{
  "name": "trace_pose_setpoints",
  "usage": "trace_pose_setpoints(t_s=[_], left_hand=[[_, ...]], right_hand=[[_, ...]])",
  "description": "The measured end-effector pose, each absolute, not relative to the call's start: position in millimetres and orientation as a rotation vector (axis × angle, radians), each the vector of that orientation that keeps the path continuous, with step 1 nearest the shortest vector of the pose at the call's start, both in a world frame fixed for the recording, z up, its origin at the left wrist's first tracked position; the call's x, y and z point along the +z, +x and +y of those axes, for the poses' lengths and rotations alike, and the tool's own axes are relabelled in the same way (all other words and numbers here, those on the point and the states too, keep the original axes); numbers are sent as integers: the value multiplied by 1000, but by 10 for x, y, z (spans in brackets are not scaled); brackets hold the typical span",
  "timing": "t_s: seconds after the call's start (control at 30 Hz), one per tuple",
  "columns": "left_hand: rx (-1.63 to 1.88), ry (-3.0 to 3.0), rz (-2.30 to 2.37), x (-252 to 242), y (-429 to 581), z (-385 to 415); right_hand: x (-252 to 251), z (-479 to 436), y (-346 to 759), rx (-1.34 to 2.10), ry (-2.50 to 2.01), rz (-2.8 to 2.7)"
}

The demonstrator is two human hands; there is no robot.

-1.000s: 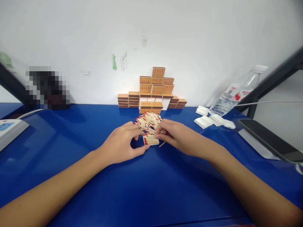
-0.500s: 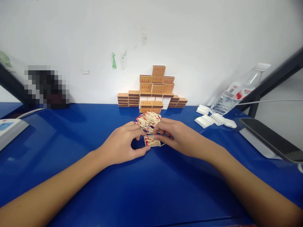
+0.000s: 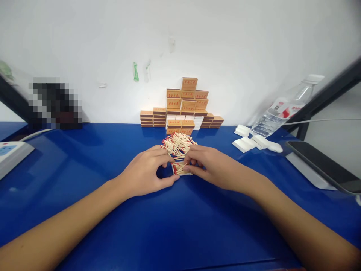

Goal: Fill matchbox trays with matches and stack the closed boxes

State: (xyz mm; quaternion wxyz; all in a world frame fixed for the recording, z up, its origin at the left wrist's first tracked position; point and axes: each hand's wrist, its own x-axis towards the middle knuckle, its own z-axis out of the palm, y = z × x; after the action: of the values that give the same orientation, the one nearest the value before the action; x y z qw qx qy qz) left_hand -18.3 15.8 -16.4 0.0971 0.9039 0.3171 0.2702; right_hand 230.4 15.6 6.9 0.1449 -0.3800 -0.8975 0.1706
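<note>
A small white matchbox tray (image 3: 173,170) lies on the blue table, with red-tipped matches (image 3: 179,168) inside it. My left hand (image 3: 148,170) grips the tray's left end between thumb and fingers. Over the tray's right part, my right hand (image 3: 204,162) pinches matches between thumb and forefinger; how many is hidden by the fingers. Just behind the tray sits a loose pile of matches (image 3: 178,143), partly covered by my right fingers.
Stacked orange matchboxes (image 3: 173,103) stand against the wall behind the pile. To the right are white trays (image 3: 244,144), a tilted water bottle (image 3: 270,116) and a phone (image 3: 324,162). A power strip (image 3: 14,156) lies at the left edge of the blue table (image 3: 158,233).
My right hand has moved slightly down over the tray with its matches, and more matches now show at the tray's right side. My left hand has stayed in place.
</note>
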Motion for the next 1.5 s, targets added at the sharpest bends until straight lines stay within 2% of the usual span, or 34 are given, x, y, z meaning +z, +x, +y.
trace_pose_setpoints(t_s=[1.5], left_hand=[[876, 2458, 947, -153, -150, 158]], right_hand=[[154, 135, 2334, 597, -1216, -2567]])
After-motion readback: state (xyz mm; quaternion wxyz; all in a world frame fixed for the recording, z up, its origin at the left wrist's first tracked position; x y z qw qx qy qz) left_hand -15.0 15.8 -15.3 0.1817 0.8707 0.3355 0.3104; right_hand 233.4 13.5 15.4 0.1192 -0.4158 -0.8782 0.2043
